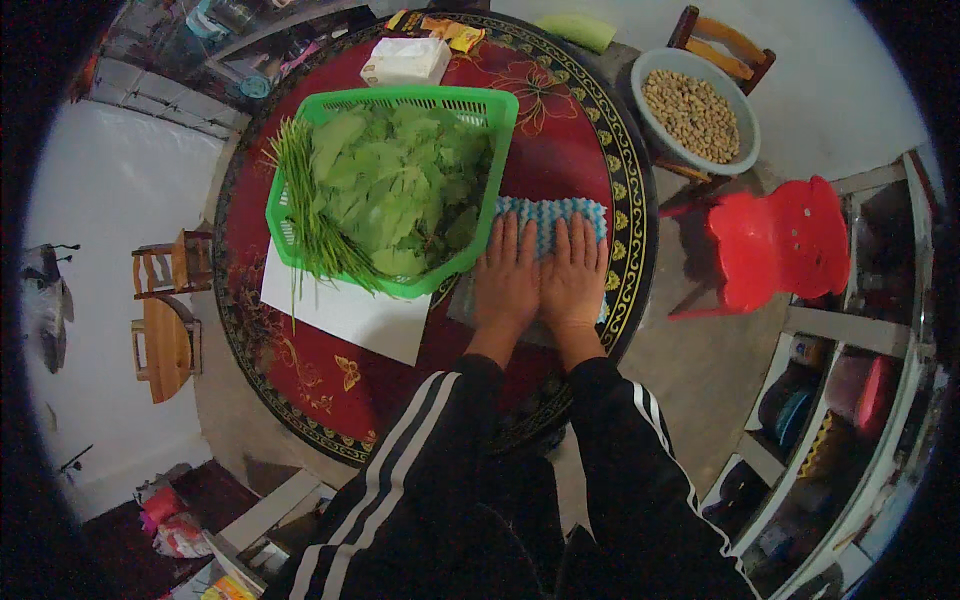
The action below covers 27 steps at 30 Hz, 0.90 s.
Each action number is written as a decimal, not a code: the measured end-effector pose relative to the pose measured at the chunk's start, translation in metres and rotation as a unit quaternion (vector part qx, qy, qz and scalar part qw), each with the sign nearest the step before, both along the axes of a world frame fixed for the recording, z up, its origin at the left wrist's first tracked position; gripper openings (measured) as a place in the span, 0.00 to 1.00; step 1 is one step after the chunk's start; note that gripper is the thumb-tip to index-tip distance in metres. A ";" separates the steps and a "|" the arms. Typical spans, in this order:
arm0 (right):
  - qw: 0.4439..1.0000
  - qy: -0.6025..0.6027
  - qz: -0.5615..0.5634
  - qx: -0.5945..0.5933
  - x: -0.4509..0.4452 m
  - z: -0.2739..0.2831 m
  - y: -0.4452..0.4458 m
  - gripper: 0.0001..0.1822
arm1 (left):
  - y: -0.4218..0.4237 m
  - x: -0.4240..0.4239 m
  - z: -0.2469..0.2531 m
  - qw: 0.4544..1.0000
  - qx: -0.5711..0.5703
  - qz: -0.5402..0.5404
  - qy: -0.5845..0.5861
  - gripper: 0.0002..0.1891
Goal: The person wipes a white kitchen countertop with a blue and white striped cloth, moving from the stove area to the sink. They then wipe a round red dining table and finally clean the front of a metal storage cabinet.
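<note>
Both of my hands rest palm down, side by side, near the right part of a round table (551, 161) with a red patterned top. Under the fingers of my left hand (510, 277) and my right hand (574, 277) lies a blue and white zigzag-patterned cloth (551, 214). Neither hand grips it. Just left of my left hand stands a green plastic basket (504, 135) heaped with leafy greens (382, 187). A bundle of thin green stalks (304, 187) lies along its left side. A white sheet (360, 322) extends from beneath the basket.
Behind the basket sit a white tissue pack (405, 60) and yellow packets (457, 34). To the right are a basin of unshelled peanuts (690, 116) on a wooden chair (724, 49), a red plastic chair (772, 247) and shelves (847, 330). Small wooden chairs (169, 349) stand left.
</note>
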State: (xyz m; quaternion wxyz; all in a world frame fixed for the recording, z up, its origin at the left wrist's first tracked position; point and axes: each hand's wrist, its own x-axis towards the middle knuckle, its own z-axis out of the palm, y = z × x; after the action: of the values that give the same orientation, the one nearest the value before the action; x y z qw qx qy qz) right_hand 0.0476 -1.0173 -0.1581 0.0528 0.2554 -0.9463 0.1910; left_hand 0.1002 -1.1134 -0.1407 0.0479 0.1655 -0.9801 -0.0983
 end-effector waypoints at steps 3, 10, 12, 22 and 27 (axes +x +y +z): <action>1.000 -0.010 0.004 0.003 -0.016 0.002 -0.005 0.30 | -0.004 -0.016 0.004 0.999 0.029 0.015 0.000 0.30; 0.999 -0.030 0.020 0.032 -0.059 0.004 -0.012 0.29 | -0.008 -0.056 0.006 0.996 0.072 0.036 0.031 0.30; 0.998 -0.033 0.025 0.044 -0.069 0.006 -0.015 0.29 | -0.010 -0.066 0.007 0.995 0.077 0.044 0.038 0.29; 0.998 -0.029 0.047 0.039 -0.110 0.005 -0.019 0.30 | -0.008 -0.102 0.005 0.992 0.062 0.104 0.039 0.29; 0.997 -0.007 0.069 0.025 -0.136 0.003 -0.022 0.29 | -0.005 -0.124 0.001 0.985 0.089 0.142 0.036 0.30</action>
State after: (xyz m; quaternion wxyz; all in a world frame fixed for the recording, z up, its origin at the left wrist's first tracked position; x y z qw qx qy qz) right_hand -0.0889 -1.0392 -0.1552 0.0261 0.3204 -0.9311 0.1723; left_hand -0.0234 -1.1186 -0.1393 0.0814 0.3033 -0.9316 -0.1830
